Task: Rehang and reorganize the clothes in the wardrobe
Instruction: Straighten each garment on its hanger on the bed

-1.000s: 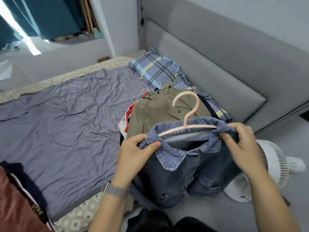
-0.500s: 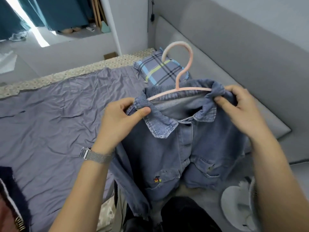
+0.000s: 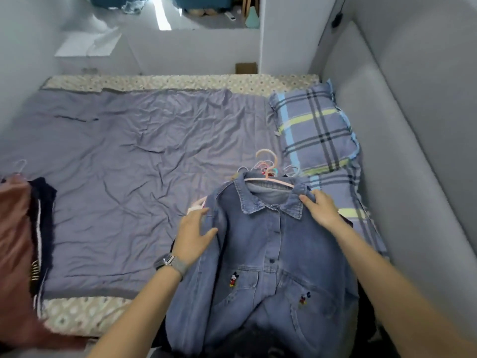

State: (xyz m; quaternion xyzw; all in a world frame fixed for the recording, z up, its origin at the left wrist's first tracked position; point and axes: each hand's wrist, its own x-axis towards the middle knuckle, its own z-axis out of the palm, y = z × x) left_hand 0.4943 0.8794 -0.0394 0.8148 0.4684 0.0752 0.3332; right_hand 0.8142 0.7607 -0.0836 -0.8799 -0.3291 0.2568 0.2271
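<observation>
Denim jacket (image 3: 271,254) on pink hanger (image 3: 268,177) lies front-up on bed's near right part, atop other hangered clothes; collar points toward plaid pillow (image 3: 315,130); left hand (image 3: 195,235) flat on jacket's shoulder, fingers spread; right hand (image 3: 320,208) on other shoulder beside collar — fingers fairly straight, grip unclear; maroon and dark garments (image 3: 23,241) heaped at left edge of purple sheet (image 3: 129,177).

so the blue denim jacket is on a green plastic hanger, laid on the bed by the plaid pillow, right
Not quite: in the head view the plastic hanger is pink, not green. The rest holds: the blue denim jacket is on it, laid on the bed by the plaid pillow.
</observation>
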